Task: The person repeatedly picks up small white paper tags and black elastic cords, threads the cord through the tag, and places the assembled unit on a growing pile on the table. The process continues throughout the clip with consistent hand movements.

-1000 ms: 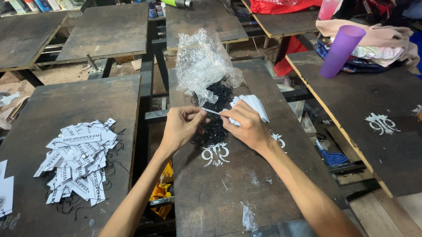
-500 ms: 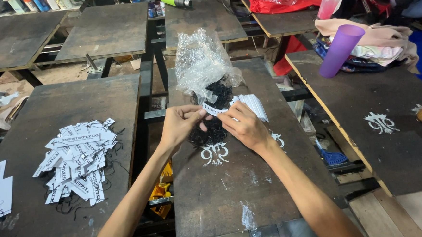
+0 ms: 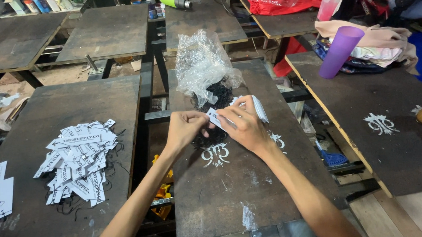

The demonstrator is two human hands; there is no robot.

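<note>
Both hands pinching 1 white tag over the black strings.
Left hand and right hand grip thin card; a slip could drop it into the tangle.

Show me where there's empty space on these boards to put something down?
The near end of the middle board, below the white painted emblem, is bare. So is the right board between its emblem and the purple cup. It's crowded by the hands, black strings, plastic bag and the pile of white tags.
</note>
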